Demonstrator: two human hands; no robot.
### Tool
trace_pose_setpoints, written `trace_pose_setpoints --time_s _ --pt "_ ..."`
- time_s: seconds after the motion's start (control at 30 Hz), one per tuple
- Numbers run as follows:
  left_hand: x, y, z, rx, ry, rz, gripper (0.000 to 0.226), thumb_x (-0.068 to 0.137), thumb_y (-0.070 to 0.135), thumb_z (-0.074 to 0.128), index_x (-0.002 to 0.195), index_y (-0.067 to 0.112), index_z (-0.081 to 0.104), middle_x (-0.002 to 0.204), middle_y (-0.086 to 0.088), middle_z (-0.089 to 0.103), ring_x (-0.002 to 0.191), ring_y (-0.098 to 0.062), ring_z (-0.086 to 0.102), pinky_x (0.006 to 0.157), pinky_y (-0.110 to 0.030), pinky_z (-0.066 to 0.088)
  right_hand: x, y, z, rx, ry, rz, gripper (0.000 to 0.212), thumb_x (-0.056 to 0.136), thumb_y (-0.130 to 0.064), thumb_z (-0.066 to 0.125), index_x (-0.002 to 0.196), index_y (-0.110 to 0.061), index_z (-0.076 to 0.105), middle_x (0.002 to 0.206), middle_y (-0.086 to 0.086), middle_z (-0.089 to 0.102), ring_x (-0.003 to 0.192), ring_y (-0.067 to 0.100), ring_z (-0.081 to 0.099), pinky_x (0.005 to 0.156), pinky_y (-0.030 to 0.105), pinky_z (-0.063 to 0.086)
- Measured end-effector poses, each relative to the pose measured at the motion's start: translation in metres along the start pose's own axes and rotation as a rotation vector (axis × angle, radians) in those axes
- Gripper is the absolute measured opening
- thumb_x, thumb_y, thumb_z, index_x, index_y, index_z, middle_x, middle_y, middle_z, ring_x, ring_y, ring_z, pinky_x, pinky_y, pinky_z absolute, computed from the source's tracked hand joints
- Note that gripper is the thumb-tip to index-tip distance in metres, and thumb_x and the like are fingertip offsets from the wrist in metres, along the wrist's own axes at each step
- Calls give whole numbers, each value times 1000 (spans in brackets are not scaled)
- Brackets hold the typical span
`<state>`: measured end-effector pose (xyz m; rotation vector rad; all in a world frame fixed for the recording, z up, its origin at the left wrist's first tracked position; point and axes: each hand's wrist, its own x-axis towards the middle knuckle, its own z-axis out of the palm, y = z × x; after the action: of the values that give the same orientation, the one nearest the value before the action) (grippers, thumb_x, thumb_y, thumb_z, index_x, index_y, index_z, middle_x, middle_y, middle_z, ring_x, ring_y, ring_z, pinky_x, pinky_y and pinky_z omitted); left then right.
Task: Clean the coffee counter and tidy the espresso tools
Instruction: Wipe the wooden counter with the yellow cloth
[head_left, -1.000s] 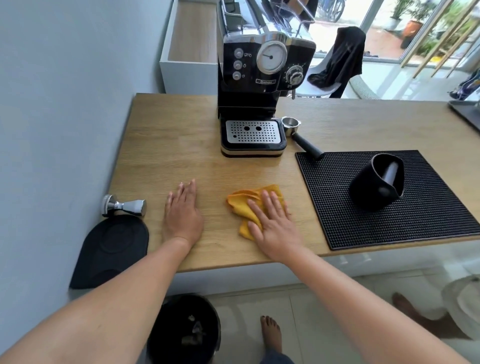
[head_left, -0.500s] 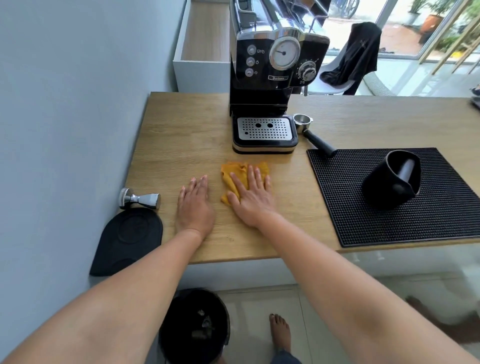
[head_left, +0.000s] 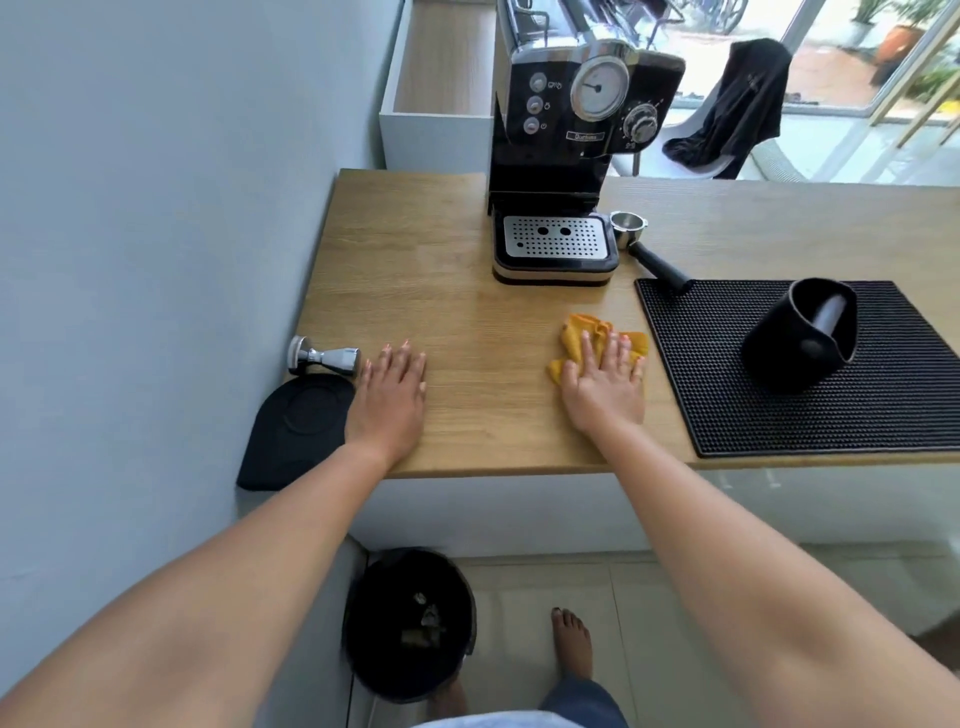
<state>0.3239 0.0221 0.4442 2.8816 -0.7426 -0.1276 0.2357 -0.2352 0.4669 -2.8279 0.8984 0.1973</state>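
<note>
The espresso machine (head_left: 566, 156), black with chrome trim, stands at the upper centre of the frame; a small nameplate under its round gauge carries white lettering too blurred to read, and the icons beside its three round buttons and the marks around the dial are no clearer. Its perforated steel drip tray faces the lower edge of the frame.

The yellow cloth (head_left: 592, 338) lies crumpled on the wooden desk (head_left: 441, 291) at centre right, just beside the left edge of the black ribbed mat (head_left: 779, 415). The right hand (head_left: 605, 384) lies flat on it, palm down with fingers spread, pressing the cloth to the wood; folds of cloth show past the fingertips and at the thumb side.

The left hand (head_left: 387, 400) rests flat on the bare desk at centre left, fingers together, gripping nothing. Just left of its fingertips the steel tamper (head_left: 324, 356) lies on its side, and below the tamper a black tamping mat (head_left: 296, 431) overhangs the desk's left corner.

The portafilter (head_left: 644, 244) sits to the right of the drip tray, its black handle reaching the mat's upper left corner. A black knock box (head_left: 800, 338) stands on the mat at the right. A black bin (head_left: 410, 623) is on the floor at lower centre.
</note>
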Motion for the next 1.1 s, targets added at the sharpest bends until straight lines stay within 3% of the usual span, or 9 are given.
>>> trace_pose_setpoints --time_s 0.2,0.33,0.43,0.57,0.63,0.77,0.9,0.97,1.1 --pt "-1 2 -1 24 20 -3 54 106 30 19 158 18 17 166 -4 10 154 -22 3 125 -42 4 -78 -77 29 -35 -74 -486 64 96 -55 1 156 -33 -7 162 4 -20 148 22 -23 121 46 -10" --pt "0 5 -4 19 1 -19 53 106 30 20 158 18 16 167 -4 9 154 -23 2 124 -42 4 -110 -23 33 -61 -75 -710 58 100 -52 12 156 -39 2 164 -4 -12 150 13 -17 121 39 -11" --pt "1 9 -4 29 -21 -38 54 106 28 19 158 18 13 167 -4 5 154 -24 -1 124 -44 2 -80 34 15 -7 -56 -464 56 103 -48 20 155 -40 2 164 -2 -13 149 13 -19 120 33 -13" --pt "2 11 -6 41 -62 -62 55 105 25 21 159 17 12 167 -5 3 154 -27 -2 124 -45 2 -30 26 -3 4 -72 -31 64 100 -53 13 157 -31 -5 163 7 -19 150 22 -20 120 44 -12" --pt "3 12 -6 37 -74 -77 55 105 23 21 159 17 12 167 -5 3 154 -27 -2 124 -45 2 -24 -10 1 6 -59 -56 66 98 -54 8 156 -28 -8 162 10 -21 149 26 -22 120 47 -12" --pt "6 23 -9 9 -63 -151 57 102 22 25 158 19 16 167 -3 5 154 -26 -1 124 -46 2 -60 -61 19 -38 -81 -395 64 97 -55 7 156 -32 -7 163 6 -19 149 22 -21 120 45 -12" --pt "10 43 -9 -39 18 -233 53 102 28 29 155 22 28 166 -7 12 153 -29 3 123 -48 0 -97 -18 27 -79 -83 -670 60 99 -55 10 156 -38 2 164 -3 -14 150 14 -19 121 38 -13" --pt "12 50 -7 -59 27 -229 52 103 29 29 155 23 29 166 -8 10 153 -28 2 123 -48 0 -93 21 21 -56 -63 -631 58 99 -55 12 155 -43 4 163 -6 -14 149 12 -19 120 36 -13" --pt "19 58 -3 -72 30 -227 53 104 32 27 156 23 25 166 -9 9 153 -28 2 123 -49 -1 -42 68 -7 -9 -73 -209 57 102 -53 17 155 -40 2 164 -1 -16 150 15 -19 121 38 -12"
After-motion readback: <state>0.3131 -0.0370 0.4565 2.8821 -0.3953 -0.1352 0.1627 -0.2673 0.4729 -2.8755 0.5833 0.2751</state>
